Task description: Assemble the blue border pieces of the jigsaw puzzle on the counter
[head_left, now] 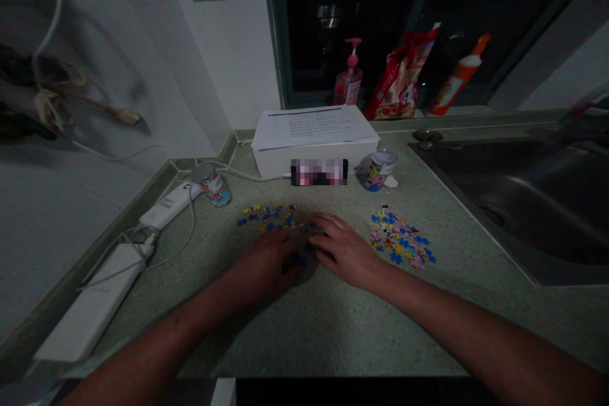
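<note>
Small jigsaw puzzle pieces [278, 210] in blue, yellow and other colours lie loosely spread on the counter in front of my hands. My left hand [266, 263] rests low at their near edge, fingers bent. A blue puzzle piece [299, 261] shows between its thumb and forefinger, seemingly gripped. My right hand [345, 250] lies palm down just to the right, fingers reaching left and slightly apart over more pieces. What lies under its fingertips is partly hidden. A second pile of puzzle pieces [402, 238] is spread to the right of my right hand.
Behind the pieces stand a phone [318, 172], a white box [304, 158] topped with printed paper, and a decorated jar [378, 171] beside a white lid [391, 182]. Another jar [214, 185] and power strips [95, 304] with cables are left. A sink [518, 203] is right.
</note>
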`<state>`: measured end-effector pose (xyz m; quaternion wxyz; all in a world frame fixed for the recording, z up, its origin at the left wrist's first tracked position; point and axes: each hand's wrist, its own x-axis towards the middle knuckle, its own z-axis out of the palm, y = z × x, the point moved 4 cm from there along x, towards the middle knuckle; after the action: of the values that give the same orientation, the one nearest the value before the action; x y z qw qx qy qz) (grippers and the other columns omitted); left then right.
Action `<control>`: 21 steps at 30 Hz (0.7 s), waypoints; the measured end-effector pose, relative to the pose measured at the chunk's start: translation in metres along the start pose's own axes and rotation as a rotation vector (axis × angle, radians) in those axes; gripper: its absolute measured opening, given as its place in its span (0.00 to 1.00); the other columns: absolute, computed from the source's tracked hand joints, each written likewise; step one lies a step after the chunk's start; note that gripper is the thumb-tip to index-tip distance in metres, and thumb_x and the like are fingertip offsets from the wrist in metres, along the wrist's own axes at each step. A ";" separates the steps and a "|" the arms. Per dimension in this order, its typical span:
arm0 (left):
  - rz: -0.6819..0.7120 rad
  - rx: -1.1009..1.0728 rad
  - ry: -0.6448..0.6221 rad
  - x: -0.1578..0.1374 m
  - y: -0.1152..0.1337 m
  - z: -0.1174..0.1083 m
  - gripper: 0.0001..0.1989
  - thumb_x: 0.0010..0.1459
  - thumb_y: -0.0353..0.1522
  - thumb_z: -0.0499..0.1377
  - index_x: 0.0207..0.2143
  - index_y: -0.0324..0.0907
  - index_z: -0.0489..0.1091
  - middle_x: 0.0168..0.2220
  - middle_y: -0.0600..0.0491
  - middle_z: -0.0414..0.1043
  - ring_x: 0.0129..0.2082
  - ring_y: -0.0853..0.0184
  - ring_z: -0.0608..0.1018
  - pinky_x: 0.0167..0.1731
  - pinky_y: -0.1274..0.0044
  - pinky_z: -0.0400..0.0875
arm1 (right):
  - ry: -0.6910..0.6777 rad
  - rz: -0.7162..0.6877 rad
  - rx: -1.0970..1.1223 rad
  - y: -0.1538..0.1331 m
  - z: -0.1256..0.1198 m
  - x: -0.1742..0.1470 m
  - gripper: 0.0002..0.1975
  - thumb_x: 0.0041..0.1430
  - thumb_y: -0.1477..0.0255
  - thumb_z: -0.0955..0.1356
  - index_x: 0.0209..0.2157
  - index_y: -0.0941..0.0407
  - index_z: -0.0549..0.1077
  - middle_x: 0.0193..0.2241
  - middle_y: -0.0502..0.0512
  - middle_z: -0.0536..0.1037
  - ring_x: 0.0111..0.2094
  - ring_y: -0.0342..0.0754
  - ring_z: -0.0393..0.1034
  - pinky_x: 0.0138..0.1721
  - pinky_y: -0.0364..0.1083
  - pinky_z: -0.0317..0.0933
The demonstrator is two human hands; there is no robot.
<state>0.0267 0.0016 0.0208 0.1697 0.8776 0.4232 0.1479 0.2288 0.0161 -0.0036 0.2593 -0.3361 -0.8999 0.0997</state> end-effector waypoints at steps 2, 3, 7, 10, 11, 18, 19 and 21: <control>-0.008 0.012 0.013 0.000 -0.003 -0.002 0.07 0.61 0.28 0.64 0.40 0.48 0.76 0.42 0.48 0.81 0.43 0.52 0.82 0.46 0.59 0.78 | -0.017 0.021 -0.001 0.001 0.001 0.001 0.13 0.68 0.77 0.73 0.53 0.57 0.83 0.64 0.71 0.77 0.71 0.67 0.66 0.69 0.69 0.66; -0.009 0.015 0.026 -0.001 -0.005 -0.003 0.07 0.61 0.28 0.64 0.40 0.48 0.76 0.42 0.48 0.82 0.43 0.53 0.81 0.46 0.59 0.77 | -0.028 0.032 0.000 0.001 0.002 0.001 0.13 0.68 0.75 0.74 0.53 0.57 0.83 0.64 0.70 0.77 0.71 0.67 0.66 0.69 0.70 0.66; -0.018 0.025 0.077 -0.001 -0.010 -0.003 0.06 0.62 0.29 0.64 0.39 0.49 0.76 0.41 0.49 0.81 0.42 0.54 0.81 0.44 0.62 0.77 | -0.052 0.061 -0.007 0.000 0.005 0.003 0.11 0.67 0.73 0.76 0.51 0.55 0.83 0.64 0.67 0.78 0.71 0.66 0.65 0.70 0.70 0.64; -0.043 0.032 0.082 -0.001 -0.013 0.000 0.04 0.61 0.30 0.64 0.36 0.49 0.75 0.39 0.49 0.79 0.40 0.55 0.80 0.42 0.63 0.76 | -0.058 0.049 -0.010 -0.002 0.005 0.002 0.09 0.69 0.74 0.75 0.49 0.55 0.84 0.64 0.65 0.78 0.71 0.65 0.66 0.70 0.67 0.64; -0.054 0.031 0.076 0.000 -0.014 0.000 0.04 0.61 0.30 0.64 0.36 0.49 0.75 0.38 0.49 0.79 0.39 0.54 0.80 0.42 0.62 0.76 | -0.055 0.047 -0.009 -0.002 0.005 0.002 0.09 0.69 0.74 0.75 0.49 0.55 0.84 0.64 0.65 0.78 0.71 0.65 0.66 0.70 0.67 0.65; -0.056 0.041 0.059 0.001 -0.016 0.004 0.04 0.62 0.29 0.64 0.38 0.48 0.76 0.39 0.48 0.79 0.41 0.53 0.81 0.43 0.60 0.77 | -0.051 0.047 0.004 -0.001 0.007 0.000 0.09 0.69 0.75 0.75 0.49 0.55 0.84 0.63 0.65 0.78 0.70 0.65 0.67 0.68 0.68 0.67; -0.047 0.043 0.064 0.001 -0.015 0.004 0.05 0.62 0.28 0.64 0.38 0.48 0.76 0.39 0.48 0.79 0.41 0.53 0.81 0.43 0.60 0.77 | -0.051 0.046 0.008 0.000 0.007 0.000 0.09 0.69 0.75 0.75 0.49 0.55 0.84 0.63 0.65 0.78 0.70 0.65 0.67 0.68 0.68 0.67; -0.038 0.045 0.074 0.001 -0.013 0.003 0.05 0.62 0.28 0.64 0.38 0.48 0.76 0.40 0.48 0.79 0.41 0.53 0.81 0.42 0.60 0.78 | -0.049 0.046 0.016 0.001 0.008 -0.001 0.10 0.69 0.75 0.74 0.50 0.54 0.84 0.63 0.64 0.78 0.70 0.64 0.67 0.68 0.68 0.66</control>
<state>0.0193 0.0096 0.0126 0.1371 0.8669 0.4491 0.1673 0.2256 0.0162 -0.0106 0.2374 -0.3522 -0.8972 0.1211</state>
